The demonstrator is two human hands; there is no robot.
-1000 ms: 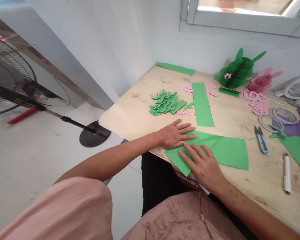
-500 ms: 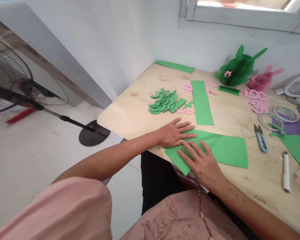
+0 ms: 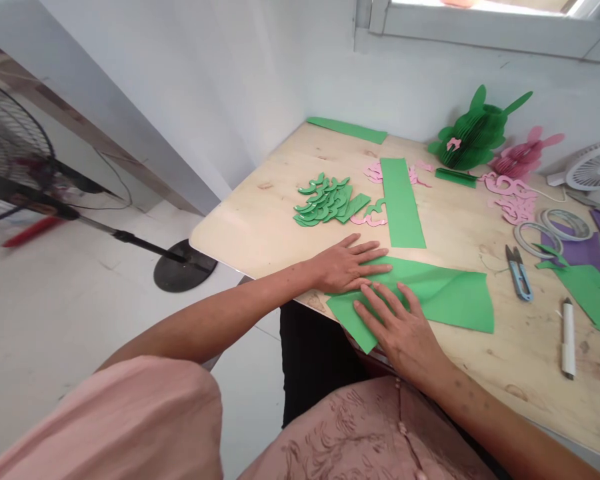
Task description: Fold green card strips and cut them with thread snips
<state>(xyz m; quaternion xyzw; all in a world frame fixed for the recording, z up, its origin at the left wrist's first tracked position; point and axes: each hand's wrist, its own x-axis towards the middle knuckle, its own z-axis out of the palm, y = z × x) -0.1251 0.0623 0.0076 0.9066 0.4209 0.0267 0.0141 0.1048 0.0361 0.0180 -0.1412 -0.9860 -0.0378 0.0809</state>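
Note:
A creased sheet of green paper (image 3: 455, 297) lies at the table's front edge, one corner hanging over it. My left hand (image 3: 347, 267) rests flat on its left part, fingers spread to the right. Just beside it my right hand (image 3: 400, 327) presses the same sheet with fingers stretched out; the two hands' fingertips nearly meet. Beyond them is a flat green paper strip (image 3: 403, 203) lying over pink cut-outs. To its left sits a pile of curvy green paper cut-outs (image 3: 325, 200).
On the right lie thread snips (image 3: 519, 273), a white marker (image 3: 569, 340), tape rolls (image 3: 537, 240) and purple paper (image 3: 577, 250). A green honeycomb paper rabbit (image 3: 473, 137), a pink one (image 3: 523, 157) and a small white fan (image 3: 593, 167) stand at the back. A floor fan (image 3: 185, 263) stands left.
The right part of the green sheet has shifted slightly and shows a stronger ridge. Both hands stay on the sheet in nearly the same place. My view has moved a little.

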